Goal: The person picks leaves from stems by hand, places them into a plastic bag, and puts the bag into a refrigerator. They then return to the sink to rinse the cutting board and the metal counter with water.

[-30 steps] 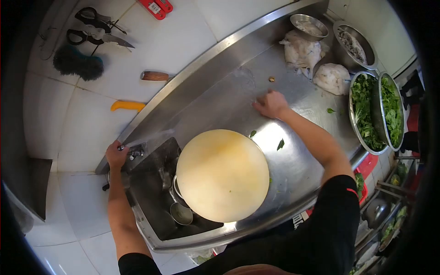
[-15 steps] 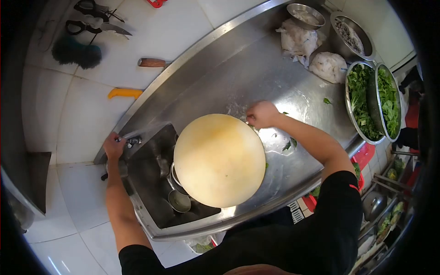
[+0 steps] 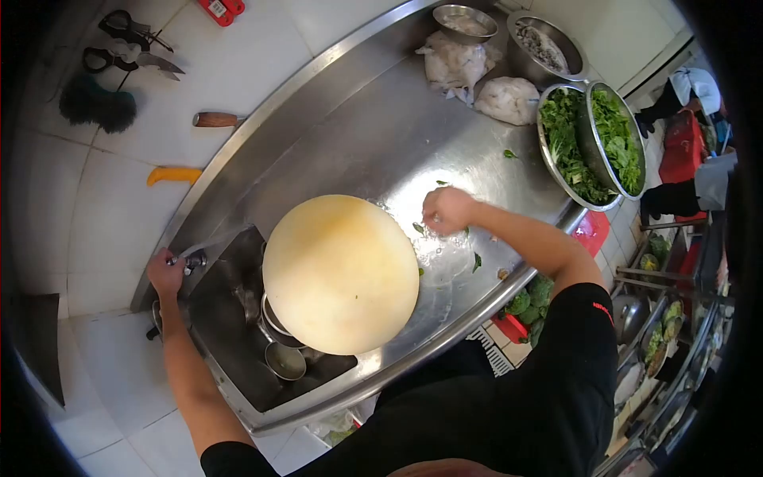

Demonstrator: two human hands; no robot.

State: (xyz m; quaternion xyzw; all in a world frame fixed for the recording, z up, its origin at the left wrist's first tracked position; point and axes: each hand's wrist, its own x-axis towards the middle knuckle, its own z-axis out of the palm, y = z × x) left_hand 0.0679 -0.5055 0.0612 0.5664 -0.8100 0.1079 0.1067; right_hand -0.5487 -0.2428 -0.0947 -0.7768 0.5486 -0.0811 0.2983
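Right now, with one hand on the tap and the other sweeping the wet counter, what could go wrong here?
The round cutting board sits partly over the sink; a bump from the right hand might tip it in. The steel counter looks wet, so that hand could slide on it. Leaf scraps lie near the front edge and could be pushed off. The left hand grips the tap, so only one hand is free to catch anything.

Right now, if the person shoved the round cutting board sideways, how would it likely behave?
The round cutting board looks thick and rigid, so probably heavy. It overhangs the sink, so a leftward shove might tip it in. The steel counter glistens wet near the right hand, so it may slide easily.
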